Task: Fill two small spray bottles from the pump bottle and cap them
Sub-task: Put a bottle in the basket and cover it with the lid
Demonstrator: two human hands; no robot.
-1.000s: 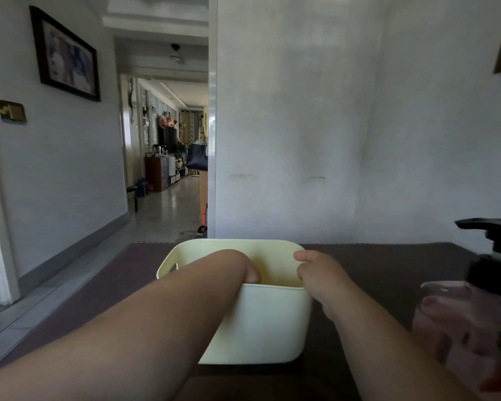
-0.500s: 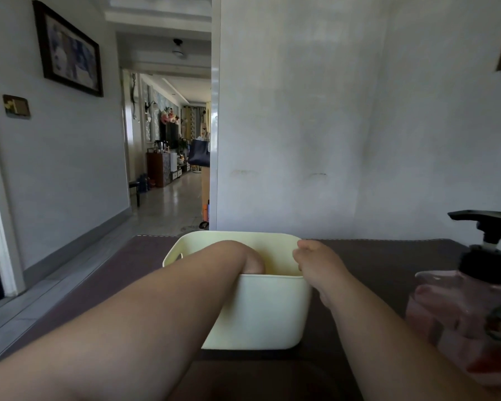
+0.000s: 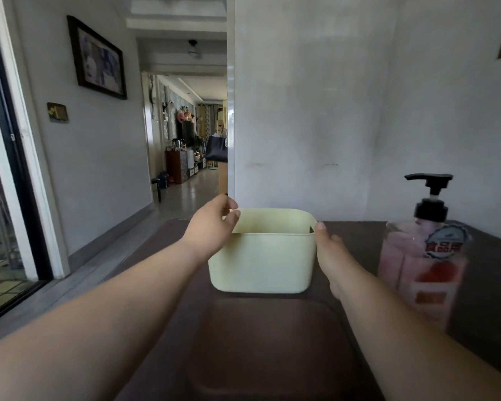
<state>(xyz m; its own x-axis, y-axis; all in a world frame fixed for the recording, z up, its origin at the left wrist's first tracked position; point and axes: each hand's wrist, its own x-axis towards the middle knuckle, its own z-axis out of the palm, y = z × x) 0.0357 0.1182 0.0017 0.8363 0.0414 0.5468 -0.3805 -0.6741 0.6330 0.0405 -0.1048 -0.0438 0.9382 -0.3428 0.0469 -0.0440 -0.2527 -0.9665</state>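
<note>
A cream plastic bin (image 3: 261, 264) stands on the dark table in front of me; its inside is hidden from this angle and no spray bottle shows. My left hand (image 3: 210, 230) grips the bin's left rim, thumb above and fingers curled at the edge. My right hand (image 3: 329, 250) holds the bin's right side, with its thumb on the rim corner and its fingers out of sight. To the right of the bin stands the pump bottle (image 3: 422, 256), upright, with pink liquid and a black pump head, untouched by either hand.
The dark brown table (image 3: 261, 342) reaches back to a white wall. At the left the table ends beside an open hallway (image 3: 185, 192) and a glass door (image 3: 0, 198).
My left hand has come out of the bin and now grips its left rim. My right hand stays at the right rim. The view has shifted slightly.
</note>
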